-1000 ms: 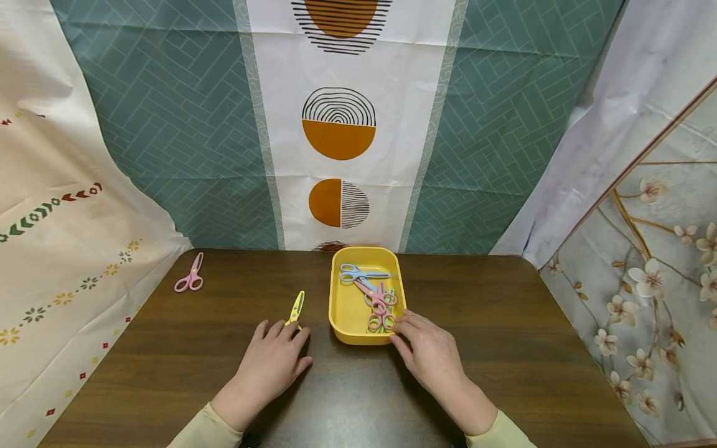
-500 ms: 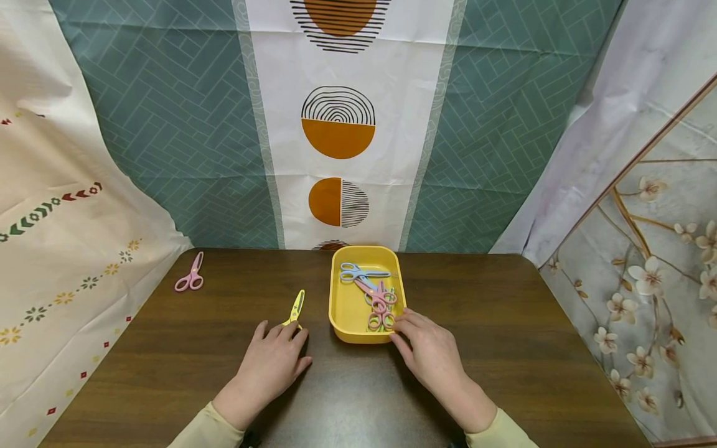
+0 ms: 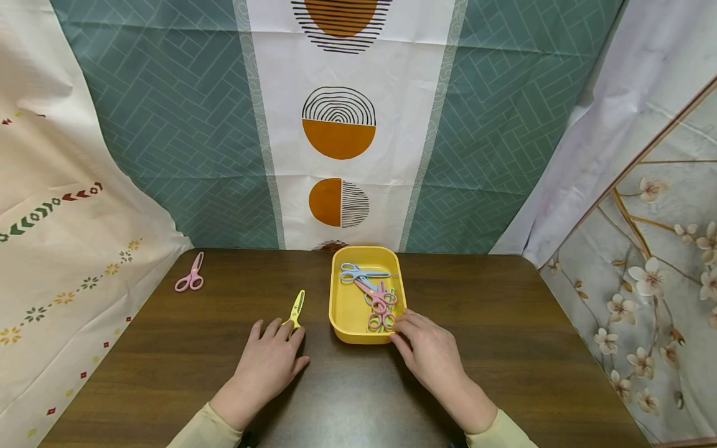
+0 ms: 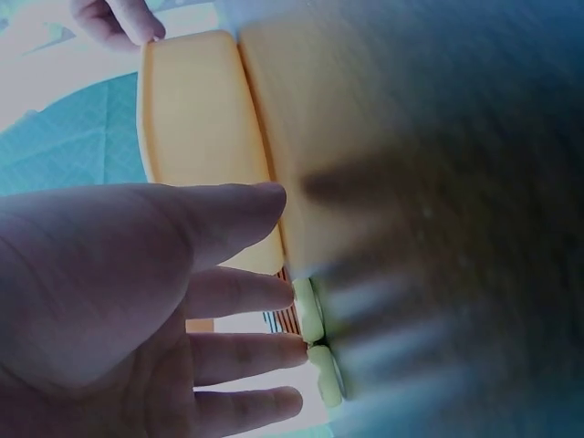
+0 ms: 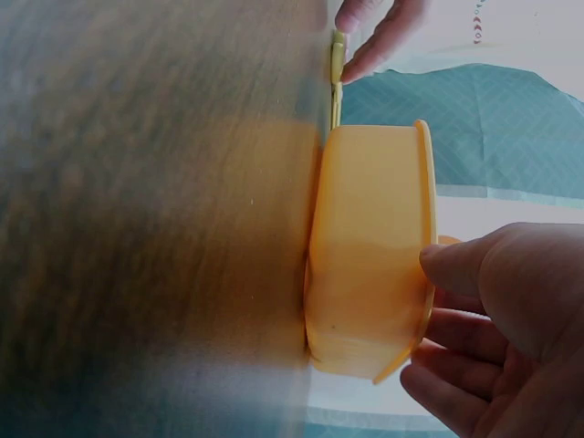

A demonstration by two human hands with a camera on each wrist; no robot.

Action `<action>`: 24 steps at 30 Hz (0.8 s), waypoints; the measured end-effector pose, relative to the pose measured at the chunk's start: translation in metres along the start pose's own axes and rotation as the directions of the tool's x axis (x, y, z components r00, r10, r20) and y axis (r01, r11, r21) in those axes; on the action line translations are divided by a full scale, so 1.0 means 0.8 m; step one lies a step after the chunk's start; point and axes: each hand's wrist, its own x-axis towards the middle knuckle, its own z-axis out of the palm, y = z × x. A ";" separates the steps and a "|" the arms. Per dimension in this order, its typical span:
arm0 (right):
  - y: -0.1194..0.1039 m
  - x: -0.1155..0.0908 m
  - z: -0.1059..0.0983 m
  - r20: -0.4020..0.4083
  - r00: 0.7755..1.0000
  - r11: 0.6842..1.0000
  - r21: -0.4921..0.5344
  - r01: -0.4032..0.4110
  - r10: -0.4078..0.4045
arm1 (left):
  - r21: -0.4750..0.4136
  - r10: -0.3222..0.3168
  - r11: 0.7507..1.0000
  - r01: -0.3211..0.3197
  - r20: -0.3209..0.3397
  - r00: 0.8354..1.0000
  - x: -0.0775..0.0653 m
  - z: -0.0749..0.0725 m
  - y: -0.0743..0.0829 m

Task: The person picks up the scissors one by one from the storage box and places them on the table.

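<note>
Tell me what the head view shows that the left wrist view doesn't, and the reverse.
Only the head view: the lone pink scissors near the table's far left corner, the jumbled scissors inside the yellow tray, and the back of the left hand.

Only the left wrist view: that hand's palm side, with the handles of the yellow scissors seen edge-on at its fingertips.

Both: the table, the yellow tray, the yellow scissors, the left hand, and the right hand at the tray's edge.

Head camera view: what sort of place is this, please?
Probably an indoor tabletop workspace: a brown wood-grain table, a teal-and-white patterned cloth-like hanging behind it, and a yellow rectangular plastic-looking tray holding pink and blue scissors suggest this.
</note>
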 end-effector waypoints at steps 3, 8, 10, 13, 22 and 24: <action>0.000 -0.001 0.000 0.003 1.000 1.000 -0.001 -0.003 0.003 | -0.005 -0.004 1.000 0.005 0.020 1.000 0.000 -0.001 0.000; 0.000 -0.001 0.000 0.012 1.000 1.000 -0.001 -0.009 0.009 | -0.014 -0.016 1.000 0.017 0.052 0.999 -0.001 -0.004 0.002; 0.000 -0.001 0.000 0.014 1.000 1.000 -0.001 -0.010 0.010 | -0.014 -0.017 1.000 0.018 0.060 0.998 0.000 -0.005 0.002; -0.001 -0.001 0.000 0.014 1.000 1.000 0.000 -0.012 0.012 | -0.014 -0.016 1.000 0.017 0.067 0.998 0.000 -0.004 0.002; 0.000 -0.001 0.000 0.012 1.000 1.000 -0.001 -0.010 0.010 | -0.023 -0.010 1.000 0.011 0.077 0.997 0.001 -0.003 0.003; 0.000 -0.001 0.000 0.012 1.000 1.000 -0.002 -0.009 0.009 | -0.028 -0.010 1.000 0.012 0.075 0.997 0.002 -0.003 0.003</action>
